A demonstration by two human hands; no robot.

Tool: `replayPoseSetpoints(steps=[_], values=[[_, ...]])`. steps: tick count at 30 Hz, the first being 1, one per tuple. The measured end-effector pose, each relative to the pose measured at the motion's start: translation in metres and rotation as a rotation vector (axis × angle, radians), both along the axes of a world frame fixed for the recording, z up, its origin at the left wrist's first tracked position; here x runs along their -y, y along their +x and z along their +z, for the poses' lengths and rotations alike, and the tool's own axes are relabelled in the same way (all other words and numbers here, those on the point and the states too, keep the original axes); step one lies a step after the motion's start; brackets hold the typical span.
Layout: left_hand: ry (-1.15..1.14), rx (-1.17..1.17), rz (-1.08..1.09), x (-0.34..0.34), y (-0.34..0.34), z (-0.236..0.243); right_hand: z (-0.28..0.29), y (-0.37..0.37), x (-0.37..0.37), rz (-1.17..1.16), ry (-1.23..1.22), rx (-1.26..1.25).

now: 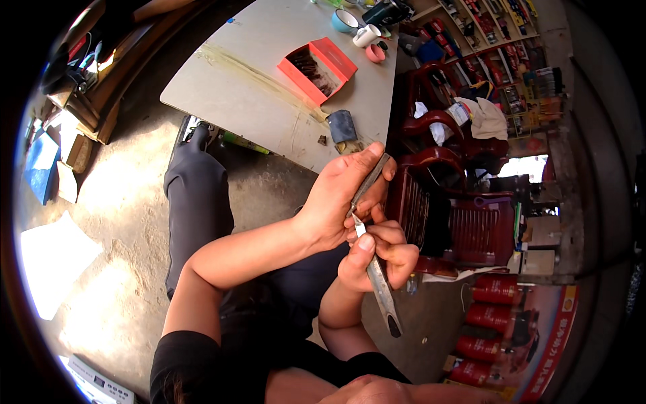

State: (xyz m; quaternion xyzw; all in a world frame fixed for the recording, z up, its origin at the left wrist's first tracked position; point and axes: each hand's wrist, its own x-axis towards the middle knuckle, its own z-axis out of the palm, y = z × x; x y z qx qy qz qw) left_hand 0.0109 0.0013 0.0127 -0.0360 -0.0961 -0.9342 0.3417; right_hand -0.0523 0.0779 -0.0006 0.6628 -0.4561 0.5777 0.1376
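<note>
My left hand [340, 192] is closed around a thin, dark grey-brown stick-like piece [370, 178], thumb pressed along its upper end. Just below, my right hand [377, 259] grips a flat metal knife [382, 289], its thumb resting on the metal. The knife's narrow, bright tip points up and meets or nearly meets the lower end of the dark piece; fingers hide exactly where they touch. The knife's other end, with a dark oval spot, sticks out below my right hand. Both hands are held close together in front of me, beyond the table's near corner.
On the pale table [249, 60] stands an open red box [319, 67] with dark slivers in it. A dark grey block [341, 126] lies near the edge, and cups [367, 36] stand farther back. Dark red wooden chairs [471, 225] and stocked shelves [484, 40] are at right.
</note>
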Motion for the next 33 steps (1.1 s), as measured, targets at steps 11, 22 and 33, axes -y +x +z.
replayPoseSetpoints(steps=[11, 22, 33], values=[[-0.001, -0.022, -0.035, 0.0014, -0.002, -0.0041, -0.0025, 0.0, 0.0005, -0.001, -0.007, 0.041], [0.011, -0.012, -0.038, 0.0013, -0.0017, -0.0027, -0.0044, 0.0005, 0.002, -0.006, -0.026, 0.05], [0.021, -0.05, -0.048, 0.0007, -0.0035, -0.0061, -0.0055, 0.0035, 0.0022, -0.004, -0.026, 0.122]])
